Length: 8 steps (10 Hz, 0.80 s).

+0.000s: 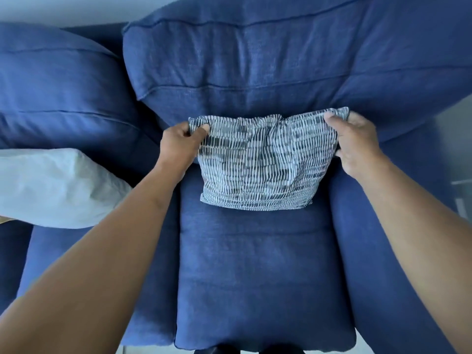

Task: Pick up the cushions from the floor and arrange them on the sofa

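Left hand [178, 141] and right hand [357, 144] pinch top corners of grey-and-white woven striped cushion [260, 169]; seat it upright, centred against blue fabric sofa [255, 277] back edge.

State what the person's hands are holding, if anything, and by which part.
The patterned cushion: left hand pinches its top left corner, right hand its top right corner.

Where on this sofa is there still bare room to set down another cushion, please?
The seat cushion is bare in front of the patterned cushion, which the left hand and right hand hold against the backrest. The back of that seat is taken. To the left, the pale cushion crowds the neighbouring seat.
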Available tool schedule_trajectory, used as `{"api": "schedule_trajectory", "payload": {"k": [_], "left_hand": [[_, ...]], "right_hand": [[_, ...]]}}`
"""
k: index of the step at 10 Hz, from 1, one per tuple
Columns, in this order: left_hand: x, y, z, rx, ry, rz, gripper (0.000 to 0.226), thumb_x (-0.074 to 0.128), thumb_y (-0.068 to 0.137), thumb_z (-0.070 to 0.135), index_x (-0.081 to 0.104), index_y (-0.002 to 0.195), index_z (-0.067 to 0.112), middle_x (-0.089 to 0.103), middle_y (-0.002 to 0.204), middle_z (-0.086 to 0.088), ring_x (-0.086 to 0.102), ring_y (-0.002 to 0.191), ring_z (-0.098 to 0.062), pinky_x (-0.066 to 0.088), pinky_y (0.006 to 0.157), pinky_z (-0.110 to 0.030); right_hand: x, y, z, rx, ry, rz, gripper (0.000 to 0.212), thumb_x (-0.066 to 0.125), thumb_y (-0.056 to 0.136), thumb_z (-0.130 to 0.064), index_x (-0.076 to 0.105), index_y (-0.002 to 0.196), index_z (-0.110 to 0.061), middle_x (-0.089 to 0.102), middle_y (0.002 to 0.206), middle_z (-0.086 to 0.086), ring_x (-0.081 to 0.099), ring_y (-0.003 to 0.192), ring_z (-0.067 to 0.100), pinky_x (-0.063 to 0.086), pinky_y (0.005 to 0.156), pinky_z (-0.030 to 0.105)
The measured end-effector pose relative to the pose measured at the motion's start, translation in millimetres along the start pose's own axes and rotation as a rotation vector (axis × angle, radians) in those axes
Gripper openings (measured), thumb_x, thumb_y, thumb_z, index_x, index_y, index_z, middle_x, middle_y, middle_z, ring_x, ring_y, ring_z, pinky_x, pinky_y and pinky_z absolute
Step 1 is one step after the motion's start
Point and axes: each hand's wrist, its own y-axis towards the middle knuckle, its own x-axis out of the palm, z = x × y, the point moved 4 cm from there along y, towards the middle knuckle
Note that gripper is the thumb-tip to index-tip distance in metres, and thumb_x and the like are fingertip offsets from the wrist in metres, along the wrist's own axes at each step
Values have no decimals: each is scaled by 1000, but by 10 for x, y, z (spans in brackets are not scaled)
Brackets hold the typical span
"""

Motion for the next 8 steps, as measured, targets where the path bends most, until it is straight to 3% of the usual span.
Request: {"api": "schedule_trajectory", "payload": {"k": [1, 2, 3, 4, 5, 6, 7, 8], "left_hand": [[-64, -17, 53, 46, 31, 58, 50, 77, 91, 41, 62, 84, -6, 60, 74, -11, 53, 68, -20, 50, 66, -36], [-213, -102, -65, 72, 25, 143, 55, 76, 87, 43, 55, 78, -7, 50, 71, -7, 43, 67, -20, 42, 63, -35], [-252, -168, -149, 46, -31, 192, 60, 75, 87, 41, 53, 83, -14, 48, 75, -7, 40, 71, -23, 40, 65, -38], [-209, -193, -105, 27, -180, 220, 43, 76, 88, 34, 65, 88, -8, 56, 83, -9, 49, 78, -23, 50, 72, -43], [-209, -230, -85, 44, -188, 231, 32, 75, 91, 31, 72, 90, -1, 62, 85, -9, 55, 80, -22, 60, 78, -53], [-206, -298, -37, -7, -179, 222, 32, 73, 95, 36, 75, 111, 8, 74, 99, 0, 69, 92, -16, 60, 97, -54], [-237, -490, -83, -86, -157, 244, 45, 70, 96, 44, 68, 135, 21, 76, 111, 10, 74, 109, -16, 59, 103, -45], [-330, -900, -384, -107, 5, 263, 30, 63, 100, 39, 70, 126, 27, 73, 96, 14, 75, 106, -25, 59, 100, -48]], "right_hand": [[-53, -3, -60, -32, -48, 10, 21, 71, 96, -22, 65, 76, -21, 68, 78, -4, 65, 67, 7, 50, 56, 20], [-228, -12, -122, -138, -125, 103, 26, 69, 99, -19, 66, 74, -24, 59, 68, -9, 54, 60, 1, 46, 56, 21], [-266, -42, -149, -150, -128, 138, 23, 70, 98, -21, 67, 76, -26, 59, 64, -15, 51, 54, -6, 45, 55, 16], [-221, -105, -152, -105, -66, 140, 17, 72, 96, -25, 72, 80, -28, 66, 67, -19, 60, 61, -5, 53, 62, 18], [-202, -144, -107, -67, -18, 143, 13, 71, 97, -26, 73, 84, -28, 67, 77, -12, 62, 70, 2, 56, 76, 34], [-197, -235, -105, 15, -11, 115, 15, 67, 99, -36, 71, 104, -22, 75, 101, -3, 66, 86, 6, 54, 98, 50], [-201, -408, -93, 73, -51, 131, 41, 67, 97, -43, 64, 129, -18, 68, 134, 16, 67, 113, 26, 45, 109, 64], [-334, -718, -4, 117, -77, 169, 65, 69, 97, -41, 47, 151, -14, 68, 118, -4, 57, 133, 38, 49, 108, 59]]}}
